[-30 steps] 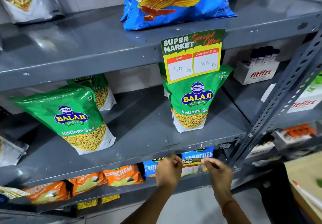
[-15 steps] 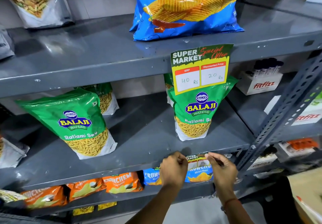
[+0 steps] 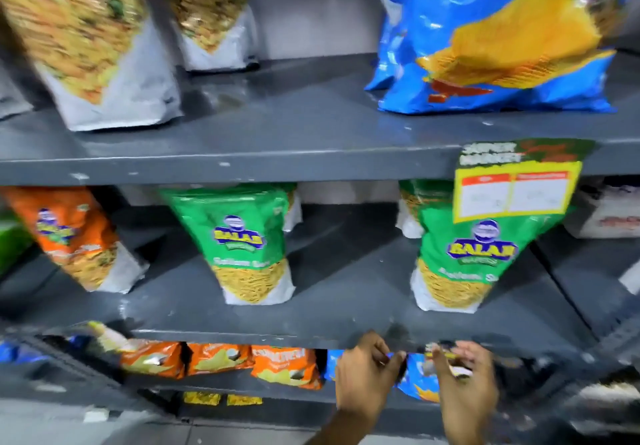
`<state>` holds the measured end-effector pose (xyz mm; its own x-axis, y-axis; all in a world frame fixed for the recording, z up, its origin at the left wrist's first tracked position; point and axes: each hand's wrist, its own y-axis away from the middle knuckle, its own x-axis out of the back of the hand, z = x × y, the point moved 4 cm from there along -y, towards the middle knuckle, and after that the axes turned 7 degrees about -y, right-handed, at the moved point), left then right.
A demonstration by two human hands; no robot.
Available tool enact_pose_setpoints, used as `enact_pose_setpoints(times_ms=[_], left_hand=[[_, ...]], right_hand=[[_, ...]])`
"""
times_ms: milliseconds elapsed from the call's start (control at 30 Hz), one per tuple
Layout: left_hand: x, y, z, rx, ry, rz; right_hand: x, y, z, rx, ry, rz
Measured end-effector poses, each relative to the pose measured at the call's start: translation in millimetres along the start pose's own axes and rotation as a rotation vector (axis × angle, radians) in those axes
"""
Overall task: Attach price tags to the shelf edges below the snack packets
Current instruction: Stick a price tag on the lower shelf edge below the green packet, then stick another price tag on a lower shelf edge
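My left hand (image 3: 365, 373) and my right hand (image 3: 465, 377) are both raised to the front edge of the middle grey shelf (image 3: 277, 339), below a green Balaji packet (image 3: 464, 261). Between their pinched fingers they hold a price tag (image 3: 450, 358), mostly hidden and blurred. Another green and yellow price tag (image 3: 516, 184) hangs from the upper shelf edge (image 3: 242, 167) under a blue chips bag (image 3: 495, 35). A second green Balaji packet (image 3: 246, 247) stands mid-shelf.
An orange packet (image 3: 72, 236) stands on the left of the middle shelf. Orange Cornitos-style packets (image 3: 221, 361) fill the lower shelf. Clear namkeen bags (image 3: 90, 39) sit top left. A white box (image 3: 609, 212) is at the right. The picture is motion-blurred.
The view has swung left and upward, bringing the left packets into sight. Both hands have lifted the tag from the lower shelf up to the middle shelf's edge.
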<state>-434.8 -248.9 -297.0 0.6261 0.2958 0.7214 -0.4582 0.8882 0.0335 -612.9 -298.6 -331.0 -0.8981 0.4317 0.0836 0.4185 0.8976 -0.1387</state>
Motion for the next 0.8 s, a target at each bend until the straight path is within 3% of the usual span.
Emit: enact_pose_setpoints(times_ms=[100, 267, 400, 533, 667, 800], left_hand=[[43.5, 5.8, -45.7, 0.115, 0.159, 0.11], [140.3, 19.9, -143.7, 0.456, 0.362, 0.445], [198.4, 34.6, -218.1, 0.718, 0.501, 0.607], [242.1, 39.5, -280.1, 0.798, 0.772, 0.691], [268.7, 23.8, -329.3, 0.855, 1.062, 0.56], [283.3, -1.5, -366.1, 0.916, 1.19, 0.428]], right_hand=[[-54.1, 26.4, -31.7, 0.119, 0.021, -0.207], [-146.9, 91.0, -92.6, 0.332, -0.019, -0.556], [-219.8, 170.1, -118.7, 0.493, 0.027, -0.883], [-287.1, 240.6, -144.9, 0.603, 0.094, -1.114], [-355.9, 300.0, -175.3, 0.769, 0.301, -1.226], [-426.1, 342.5, -192.4, 0.919, 0.529, -1.262]])
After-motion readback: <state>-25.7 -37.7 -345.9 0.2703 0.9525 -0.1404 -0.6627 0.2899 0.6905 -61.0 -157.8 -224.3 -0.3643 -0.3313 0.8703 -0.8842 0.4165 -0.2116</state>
